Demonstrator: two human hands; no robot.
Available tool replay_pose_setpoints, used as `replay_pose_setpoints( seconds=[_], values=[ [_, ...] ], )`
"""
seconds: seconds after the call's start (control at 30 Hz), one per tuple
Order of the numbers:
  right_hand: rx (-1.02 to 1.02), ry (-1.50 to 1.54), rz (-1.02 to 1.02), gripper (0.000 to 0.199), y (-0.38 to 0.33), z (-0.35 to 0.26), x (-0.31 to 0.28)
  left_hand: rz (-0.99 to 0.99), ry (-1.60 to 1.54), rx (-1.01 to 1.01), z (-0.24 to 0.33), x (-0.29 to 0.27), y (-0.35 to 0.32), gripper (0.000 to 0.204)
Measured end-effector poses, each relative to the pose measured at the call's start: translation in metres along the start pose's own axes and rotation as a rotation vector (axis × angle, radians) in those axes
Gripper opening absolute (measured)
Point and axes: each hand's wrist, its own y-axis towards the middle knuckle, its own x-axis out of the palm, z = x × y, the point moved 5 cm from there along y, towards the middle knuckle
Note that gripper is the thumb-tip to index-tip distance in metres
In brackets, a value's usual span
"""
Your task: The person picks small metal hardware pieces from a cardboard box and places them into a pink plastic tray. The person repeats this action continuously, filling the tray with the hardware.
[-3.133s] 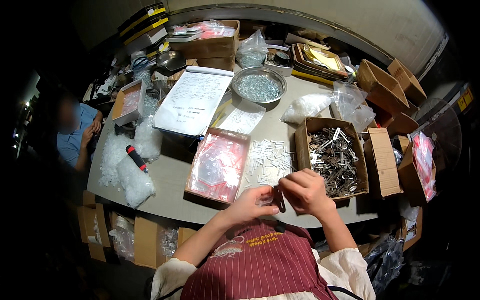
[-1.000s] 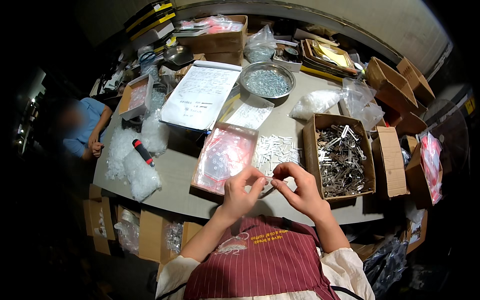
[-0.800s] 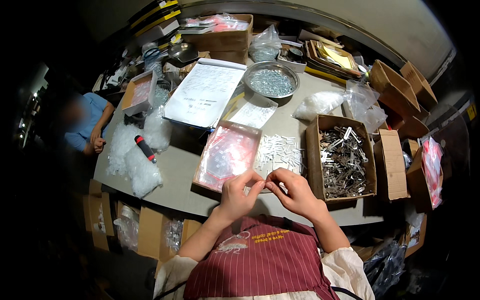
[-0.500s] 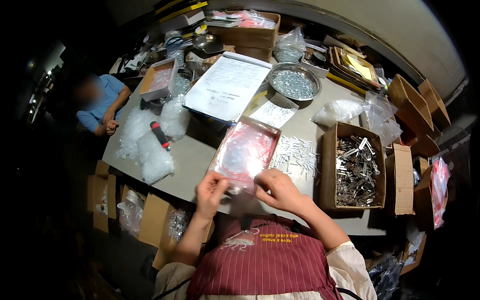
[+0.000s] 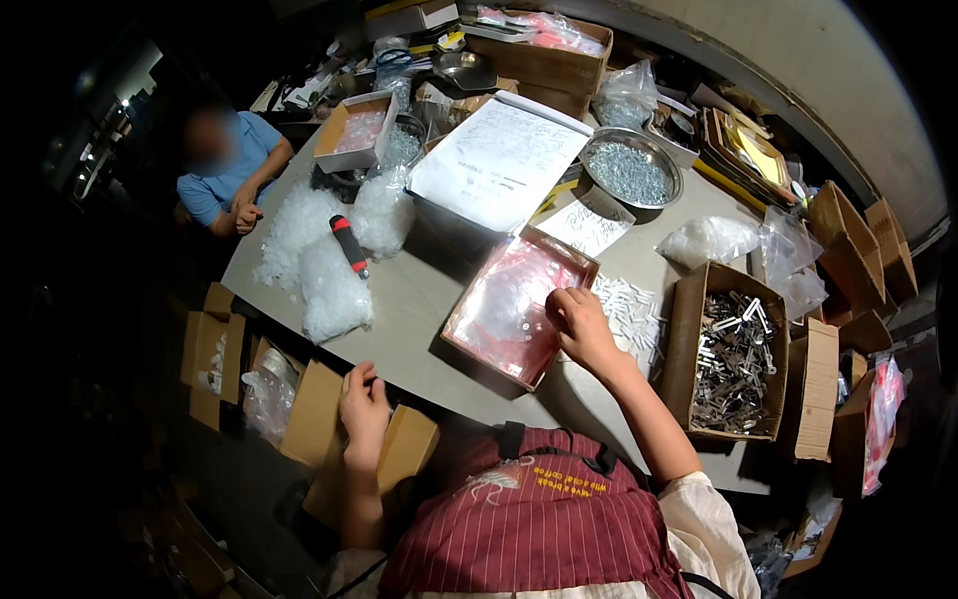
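My right hand [image 5: 581, 324] reaches over the right side of a shallow box [image 5: 489, 371], its fingers bent together and pointing down inside. Whatever sits between those fingertips is hidden. Clear plastic with red printing [image 5: 504, 314] and a few small white pieces lie in the box. Just right of it, partly under my right wrist, many small white plastic pieces [image 5: 631, 317] are spread on the table. My left hand [image 5: 365, 404] hangs off the table's front edge above cardboard boxes, fingers loosely bent and apart, with nothing visible in it.
A carton of metal clips [image 5: 738, 364] stands at the right. Behind are a metal bowl of small metal parts [image 5: 631, 172] and a paper pad [image 5: 499, 160]. Bags of white pieces [image 5: 334, 290] and a red-black handled tool [image 5: 349, 247] lie left. A person [image 5: 235, 170] sits far left.
My hands have parted: the left has dropped away from the box's near edge, off the table, while the right has moved up to its right side. The view has shifted.
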Motion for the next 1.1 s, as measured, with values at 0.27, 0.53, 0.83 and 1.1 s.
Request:
replay_pose_setpoints(
  seconds=[0.27,0.53,0.83,1.1],
  values=[
    [-0.423,0.237,0.137,0.028,-0.032,-0.088,-0.042,-0.366,-0.245,0.706,0.225,0.060,-0.012,0.040],
    [0.307,0.019,0.112,0.030,-0.098,0.052,-0.038,-0.481,-0.242,0.649,0.239,0.088,-0.004,0.012],
    [0.189,-0.345,-0.007,0.018,-0.116,0.055,0.006,-0.460,-0.300,0.528,0.246,0.086,-0.006,0.011],
    [0.184,-0.601,-0.129,0.016,-0.128,0.060,0.019,-0.497,-0.348,0.654,0.240,0.101,-0.017,0.011]
  ],
)
